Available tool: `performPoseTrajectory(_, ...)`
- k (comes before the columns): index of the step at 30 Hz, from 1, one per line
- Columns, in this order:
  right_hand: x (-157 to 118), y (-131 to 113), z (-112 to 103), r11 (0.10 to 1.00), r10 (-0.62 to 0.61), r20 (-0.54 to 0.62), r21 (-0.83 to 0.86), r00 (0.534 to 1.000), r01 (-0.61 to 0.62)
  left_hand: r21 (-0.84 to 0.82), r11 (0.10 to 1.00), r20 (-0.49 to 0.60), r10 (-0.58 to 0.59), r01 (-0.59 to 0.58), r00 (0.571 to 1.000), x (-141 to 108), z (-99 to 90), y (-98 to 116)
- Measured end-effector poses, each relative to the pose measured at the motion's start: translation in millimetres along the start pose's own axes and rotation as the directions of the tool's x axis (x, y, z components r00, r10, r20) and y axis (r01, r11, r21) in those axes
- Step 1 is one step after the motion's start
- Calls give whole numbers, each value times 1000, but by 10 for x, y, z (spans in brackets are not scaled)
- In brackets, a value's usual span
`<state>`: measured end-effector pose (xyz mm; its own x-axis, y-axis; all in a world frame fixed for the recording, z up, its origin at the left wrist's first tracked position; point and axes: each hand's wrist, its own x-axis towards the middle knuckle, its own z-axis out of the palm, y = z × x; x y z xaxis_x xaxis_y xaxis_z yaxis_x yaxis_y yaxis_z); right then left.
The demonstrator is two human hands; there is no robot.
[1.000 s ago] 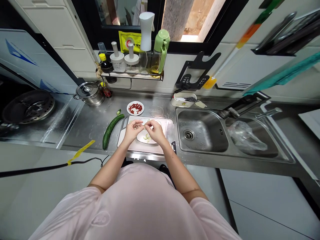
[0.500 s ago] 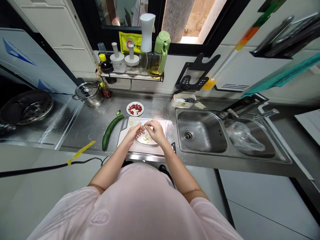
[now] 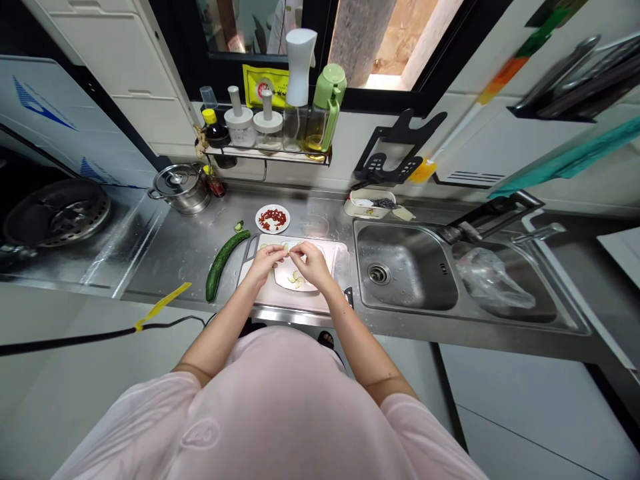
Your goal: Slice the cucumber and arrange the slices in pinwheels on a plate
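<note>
My left hand [image 3: 268,262] and my right hand [image 3: 311,263] meet over a white plate [image 3: 283,280], fingertips pinched on a small pale cucumber slice [image 3: 287,247]. Several thin cucumber slices [image 3: 296,279] lie fanned out on that plate. Beneath it is a light cutting board [image 3: 265,300], with another slice partly hidden behind my left hand. To the left of the board lies a long green cucumber [image 3: 223,265], and a cut-off cucumber end [image 3: 239,227] rests just beyond it. Chopped red pieces [image 3: 278,217] fill part of a small round white dish [image 3: 273,231].
A dark knife handle [image 3: 349,295] shows at the board's right edge. Right of it is a double sink [image 3: 407,267] with a plastic bag [image 3: 493,277]. A lidded pot [image 3: 181,190] stands at back left, under a rack of seasoning jars [image 3: 269,130]. The stove [image 3: 57,210] is far left.
My left fingers have shifted slightly and the pinched slice shows more clearly between the fingertips. The whole view has moved a little; the slices on the plate look more plainly visible.
</note>
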<state>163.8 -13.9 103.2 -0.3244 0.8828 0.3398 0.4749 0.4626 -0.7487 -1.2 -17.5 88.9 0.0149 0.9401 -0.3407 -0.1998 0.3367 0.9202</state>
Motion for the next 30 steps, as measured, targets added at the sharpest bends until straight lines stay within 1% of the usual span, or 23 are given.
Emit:
performPoseTrajectory(5, 28, 60, 68, 999, 43, 15, -33, 999, -43, 23, 999, -17, 43, -42, 999, 82, -36, -45)
performPoseTrajectory(10, 47, 132, 115, 998, 63, 45, -31, 997, -61, 50, 998, -31, 38, -36, 999, 142, -53, -78)
performPoseTrajectory(14, 64, 191, 132, 996, 83, 72, 5, 994, -84, 59, 998, -36, 35, -32, 999, 158, -45, -74)
performPoseTrajectory(19, 80, 267, 164, 986, 137, 103, 81, 985, -146, 64, 998, -52, 17, -13, 999, 166, -37, -73)
performPoseTrajectory(26, 104, 285, 173, 950, 247, 161, 152, 955, -272, 94, 996, -48, 6, -1, 999, 175, -39, -103)
performPoseTrajectory(30, 135, 314, 178, 937, 274, 201, 166, 941, -308, 134, 991, -48, 10, -4, 999, 238, -56, -123)
